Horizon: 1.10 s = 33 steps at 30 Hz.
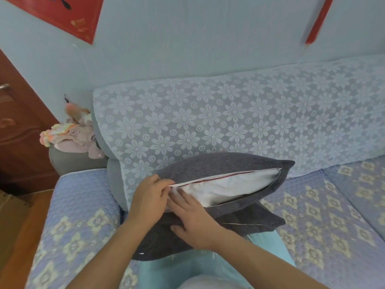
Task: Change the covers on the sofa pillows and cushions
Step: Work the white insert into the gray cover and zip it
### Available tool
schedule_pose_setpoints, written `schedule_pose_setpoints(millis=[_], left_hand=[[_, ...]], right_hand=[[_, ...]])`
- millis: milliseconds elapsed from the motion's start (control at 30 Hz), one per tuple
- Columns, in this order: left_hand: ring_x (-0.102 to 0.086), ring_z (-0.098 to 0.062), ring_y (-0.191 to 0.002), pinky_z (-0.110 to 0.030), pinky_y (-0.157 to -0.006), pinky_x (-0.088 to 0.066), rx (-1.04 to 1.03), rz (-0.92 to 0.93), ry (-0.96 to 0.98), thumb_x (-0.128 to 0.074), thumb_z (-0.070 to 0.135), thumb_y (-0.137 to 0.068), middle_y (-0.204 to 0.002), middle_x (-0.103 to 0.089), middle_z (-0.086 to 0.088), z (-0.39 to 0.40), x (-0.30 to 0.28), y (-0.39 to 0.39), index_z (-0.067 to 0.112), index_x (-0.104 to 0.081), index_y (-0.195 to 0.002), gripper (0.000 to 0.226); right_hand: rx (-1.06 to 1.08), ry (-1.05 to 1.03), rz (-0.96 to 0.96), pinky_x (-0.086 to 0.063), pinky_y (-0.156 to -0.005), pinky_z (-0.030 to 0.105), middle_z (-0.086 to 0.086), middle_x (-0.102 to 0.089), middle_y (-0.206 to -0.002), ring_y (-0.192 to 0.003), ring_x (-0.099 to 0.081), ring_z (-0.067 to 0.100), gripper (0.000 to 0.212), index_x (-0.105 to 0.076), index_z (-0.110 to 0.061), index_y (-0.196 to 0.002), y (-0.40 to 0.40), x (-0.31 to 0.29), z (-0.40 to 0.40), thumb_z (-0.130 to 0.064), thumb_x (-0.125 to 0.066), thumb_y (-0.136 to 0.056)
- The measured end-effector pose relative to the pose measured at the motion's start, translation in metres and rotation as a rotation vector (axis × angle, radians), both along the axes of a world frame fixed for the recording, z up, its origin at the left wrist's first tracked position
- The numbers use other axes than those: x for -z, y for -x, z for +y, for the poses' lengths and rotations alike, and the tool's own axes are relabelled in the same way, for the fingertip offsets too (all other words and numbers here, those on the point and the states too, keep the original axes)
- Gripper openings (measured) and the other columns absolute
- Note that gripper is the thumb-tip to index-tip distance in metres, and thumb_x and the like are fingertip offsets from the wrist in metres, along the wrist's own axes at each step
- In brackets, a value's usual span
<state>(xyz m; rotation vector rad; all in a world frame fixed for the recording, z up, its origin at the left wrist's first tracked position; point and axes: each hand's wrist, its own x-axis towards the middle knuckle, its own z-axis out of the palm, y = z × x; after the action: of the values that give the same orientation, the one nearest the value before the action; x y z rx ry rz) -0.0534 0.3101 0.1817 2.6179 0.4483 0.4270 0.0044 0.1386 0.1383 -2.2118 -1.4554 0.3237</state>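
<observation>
A dark grey pillow cover (pixel 220 165) lies on the sofa seat with its zip gaping along one side, so the white inner pillow (pixel 225 188) shows. My left hand (pixel 148 197) pinches the cover's upper edge at the left end of the opening. My right hand (pixel 195 220) lies flat across the lower edge, fingers straight and reaching into the opening onto the white pillow. Under this pillow sits a second dark grey pillow (pixel 250 222). A light blue cloth (pixel 208 265) lies below both, near me.
The sofa back (pixel 229 117) wears a pale blue flower-lace cover, the seat (pixel 325 215) a quilted lilac one. A heap of clothes (pixel 70 134) sits on the left armrest. A brown wooden cabinet (pixel 18 126) stands left of the sofa.
</observation>
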Motion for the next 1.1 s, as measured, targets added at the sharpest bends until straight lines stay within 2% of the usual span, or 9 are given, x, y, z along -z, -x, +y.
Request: schedule_pose_setpoints(millis=[133, 233, 333, 467, 567, 767, 867, 967, 1100], left_hand=[[-0.054, -0.027, -0.092, -0.043, -0.078, -0.044, 0.013, -0.119, -0.187, -0.067, 0.004, -0.082, -0.094, -0.058, -0.001, -0.039, 0.018, -0.003, 0.019, -0.074, -0.093, 0.02], [-0.055, -0.027, -0.092, -0.043, -0.08, -0.041, 0.073, -0.007, -0.347, -0.058, 0.016, -0.081, -0.094, -0.059, 0.0, -0.052, 0.034, -0.004, 0.019, -0.066, -0.08, 0.009], [-0.051, -0.029, -0.081, -0.044, -0.073, -0.041, 0.071, 0.112, -0.428, -0.042, 0.023, -0.077, -0.085, -0.056, -0.003, -0.049, 0.04, -0.011, 0.016, -0.062, -0.071, 0.021], [-0.05, -0.026, -0.079, -0.043, -0.073, -0.039, 0.016, 0.102, -0.419, -0.039, 0.024, -0.078, -0.083, -0.054, -0.001, -0.038, 0.041, -0.015, 0.017, -0.058, -0.07, 0.022], [-0.053, -0.026, -0.081, -0.042, -0.075, -0.039, -0.024, 0.052, -0.379, -0.04, 0.024, -0.078, -0.085, -0.055, 0.001, -0.026, 0.046, -0.01, 0.019, -0.059, -0.071, 0.021], [-0.054, -0.032, -0.09, -0.048, -0.084, -0.041, -0.212, 0.037, -0.327, -0.056, 0.014, -0.078, -0.093, -0.057, -0.006, -0.037, 0.031, -0.016, 0.013, -0.061, -0.083, 0.007], [-0.053, -0.033, -0.108, -0.048, -0.096, -0.038, -0.178, -0.037, -0.316, -0.055, 0.02, -0.079, -0.111, -0.06, -0.008, -0.068, 0.016, -0.034, 0.013, -0.065, -0.097, 0.021], [-0.058, -0.024, -0.114, -0.041, -0.098, -0.046, 0.193, -0.131, -0.195, -0.055, 0.021, -0.087, -0.12, -0.063, -0.002, -0.111, 0.011, -0.06, 0.014, -0.069, -0.115, 0.031], [-0.033, -0.015, -0.145, -0.038, -0.121, -0.029, 0.504, 0.162, -0.159, -0.049, 0.046, -0.098, -0.16, -0.035, 0.007, -0.15, 0.014, -0.099, 0.029, -0.034, -0.154, 0.061]], right_hand=[[0.476, -0.328, 0.038, -0.038, -0.109, 0.03, -0.009, -0.059, -0.127, -0.125, -0.045, 0.002, 0.041, -0.062, -0.019, -0.127, -0.007, 0.018, -0.091, -0.004, -0.059, -0.088], [0.977, -0.297, 0.017, -0.048, -0.094, 0.038, 0.0, -0.051, -0.122, -0.112, -0.054, 0.021, 0.031, -0.06, -0.012, -0.121, -0.051, 0.019, -0.133, -0.003, -0.06, -0.091], [1.241, -0.162, 0.066, -0.043, -0.1, 0.044, 0.014, -0.032, -0.144, -0.128, -0.038, 0.035, 0.056, -0.044, -0.009, -0.138, -0.099, 0.014, -0.163, -0.014, -0.066, -0.087], [1.229, 0.048, 0.044, -0.044, -0.098, 0.052, 0.011, -0.022, -0.15, -0.132, -0.03, 0.04, 0.064, -0.033, -0.023, -0.145, -0.14, 0.009, -0.193, -0.018, -0.061, -0.088], [1.191, 0.045, -0.079, -0.052, -0.078, 0.045, 0.009, -0.035, -0.132, -0.109, -0.051, 0.036, 0.044, -0.048, -0.019, -0.133, -0.159, -0.005, -0.206, -0.02, -0.06, -0.09], [1.004, -0.145, -0.394, -0.047, -0.059, 0.037, 0.011, -0.056, -0.101, -0.072, -0.058, 0.03, 0.015, -0.066, -0.002, -0.104, -0.175, -0.022, -0.201, -0.007, -0.061, -0.09], [1.024, -0.258, -0.199, -0.043, -0.066, 0.033, 0.006, -0.063, -0.089, -0.074, -0.058, 0.023, 0.011, -0.067, -0.006, -0.101, -0.176, -0.027, -0.201, -0.006, -0.061, -0.092], [1.083, -0.381, 0.131, -0.054, -0.066, 0.035, -0.003, -0.065, -0.085, -0.077, -0.062, 0.018, 0.015, -0.067, -0.016, -0.099, -0.174, -0.037, -0.203, -0.006, -0.058, -0.093], [1.084, -0.577, 0.433, -0.056, -0.061, 0.015, 0.004, -0.065, -0.104, -0.086, -0.064, 0.012, 0.026, -0.073, -0.01, -0.106, -0.17, -0.058, -0.197, 0.001, -0.052, -0.097]])
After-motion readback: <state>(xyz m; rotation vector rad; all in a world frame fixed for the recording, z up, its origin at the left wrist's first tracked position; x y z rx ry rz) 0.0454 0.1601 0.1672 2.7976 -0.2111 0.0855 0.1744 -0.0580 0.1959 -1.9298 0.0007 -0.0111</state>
